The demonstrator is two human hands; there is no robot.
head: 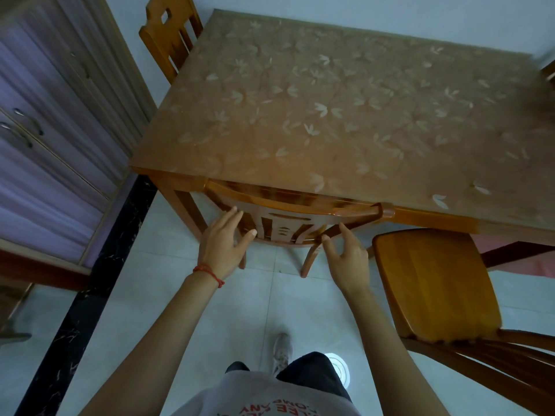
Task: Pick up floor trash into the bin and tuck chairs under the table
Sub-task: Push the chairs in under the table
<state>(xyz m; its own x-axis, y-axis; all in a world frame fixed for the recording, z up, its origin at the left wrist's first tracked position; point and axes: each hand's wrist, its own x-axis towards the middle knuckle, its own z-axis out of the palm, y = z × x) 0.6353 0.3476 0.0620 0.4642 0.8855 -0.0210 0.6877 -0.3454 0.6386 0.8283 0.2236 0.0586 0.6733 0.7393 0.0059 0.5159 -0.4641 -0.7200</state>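
Both hands, left hand [220,249] and right hand [345,259], hover with fingers spread and gripping nothing, just behind the tucked chair [288,216], whose backrest meets the tabletop [330,115] edge; another chair [432,283] awaits.

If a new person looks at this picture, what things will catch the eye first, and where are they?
First comes the big wooden table with its leaf-patterned cover, filling the upper middle. Just below its near edge, the left hand and the right hand, both with open fingers, are at the back of a tucked-in chair. To the right, a second chair stands pulled out from the table, its seat fully visible.
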